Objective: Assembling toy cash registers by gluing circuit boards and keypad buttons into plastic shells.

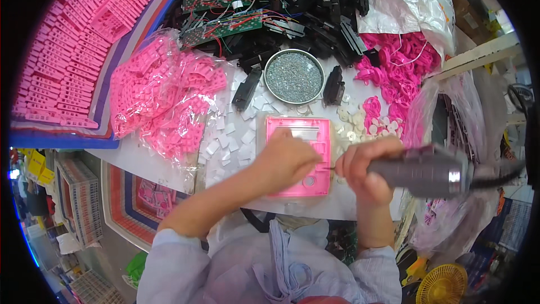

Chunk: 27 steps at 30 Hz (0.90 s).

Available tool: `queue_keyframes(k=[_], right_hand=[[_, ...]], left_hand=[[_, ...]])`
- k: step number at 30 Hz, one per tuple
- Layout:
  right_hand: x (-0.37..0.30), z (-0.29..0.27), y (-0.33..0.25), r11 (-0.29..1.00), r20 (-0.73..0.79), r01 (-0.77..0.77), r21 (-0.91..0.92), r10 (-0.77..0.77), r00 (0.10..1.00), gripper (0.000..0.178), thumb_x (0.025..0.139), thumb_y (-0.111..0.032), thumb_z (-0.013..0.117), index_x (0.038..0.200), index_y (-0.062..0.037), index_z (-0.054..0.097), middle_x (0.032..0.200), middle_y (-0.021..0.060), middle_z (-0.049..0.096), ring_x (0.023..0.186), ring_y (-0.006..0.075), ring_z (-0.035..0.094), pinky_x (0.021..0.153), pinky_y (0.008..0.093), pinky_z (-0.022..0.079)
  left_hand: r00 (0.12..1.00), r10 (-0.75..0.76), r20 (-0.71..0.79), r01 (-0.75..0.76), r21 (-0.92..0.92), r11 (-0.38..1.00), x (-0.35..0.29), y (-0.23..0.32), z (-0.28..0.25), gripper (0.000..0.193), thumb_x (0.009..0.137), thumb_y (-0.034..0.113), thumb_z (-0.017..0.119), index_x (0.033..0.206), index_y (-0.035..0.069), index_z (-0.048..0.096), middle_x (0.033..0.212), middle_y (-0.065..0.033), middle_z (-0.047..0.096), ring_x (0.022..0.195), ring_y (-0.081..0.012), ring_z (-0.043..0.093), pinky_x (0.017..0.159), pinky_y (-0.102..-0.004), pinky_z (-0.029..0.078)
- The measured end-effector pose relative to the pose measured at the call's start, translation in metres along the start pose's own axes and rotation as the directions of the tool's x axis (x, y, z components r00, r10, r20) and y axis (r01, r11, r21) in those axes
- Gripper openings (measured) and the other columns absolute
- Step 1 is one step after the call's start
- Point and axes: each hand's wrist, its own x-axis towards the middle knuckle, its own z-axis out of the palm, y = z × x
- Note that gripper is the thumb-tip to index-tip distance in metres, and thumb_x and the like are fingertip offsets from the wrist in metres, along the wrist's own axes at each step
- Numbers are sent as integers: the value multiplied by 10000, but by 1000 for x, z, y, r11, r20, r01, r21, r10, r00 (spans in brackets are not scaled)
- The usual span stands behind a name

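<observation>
Right grip (368, 170) clasps a grey screwdriver (419, 173); left grip (289, 160) (underside hidden, can't tell whether pinching) overlaps pink casing (298, 190).

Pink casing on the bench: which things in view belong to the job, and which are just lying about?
Likely part of the job:
pink casing, under the left hand
grey power tool, in the right hand
round dish of small metal pieces
circuit boards

Probably just lying about:
green bundle
round yellow plastic grid

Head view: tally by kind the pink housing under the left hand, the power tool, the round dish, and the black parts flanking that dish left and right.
Pink housing: 1
Grey power tool: 1
Round dish: 1
Flanking black parts: 2
Total: 5
</observation>
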Motion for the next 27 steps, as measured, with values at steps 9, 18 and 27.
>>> queue_keyframes(k=[9, 18, 27], right_hand=[[-16, 12, -10, 990, 89, -26, 136, 14, 996, 308, 866, -146, 723, 1105, -37, 563, 681, 42, 552, 593, 167, 523, 566, 343, 466], [-16, 17, -13, 996, 33, -26, 89, 23, 999, 309, 867, -182, 726, 1079, -64, 536, 648, 31, 534, 552, 166, 515, 526, 338, 446], [-20, 10, 4, 1000, -7, -29, 12, 29, 1000, 312, 886, -189, 716, 1059, -66, 488, 651, 30, 512, 534, 155, 486, 550, 337, 449]], left_hand=[[995, -101, -2, 101, -102, 990, -30, 20, 10, 123, 825, 145, 740, 940, 178, 711, 815, 17, 690, 795, -167, 646, 956, -438, 364], [994, -18, -109, 15, -31, 999, -23, 20, 10, 85, 788, 128, 765, 830, 149, 693, 747, 19, 666, 730, -155, 621, 927, -409, 383], [995, -10, -103, 31, 200, 979, -20, 20, 7, 253, 743, 296, 815, 885, 137, 679, 965, -10, 666, 956, -205, 612, 963, -467, 388]])
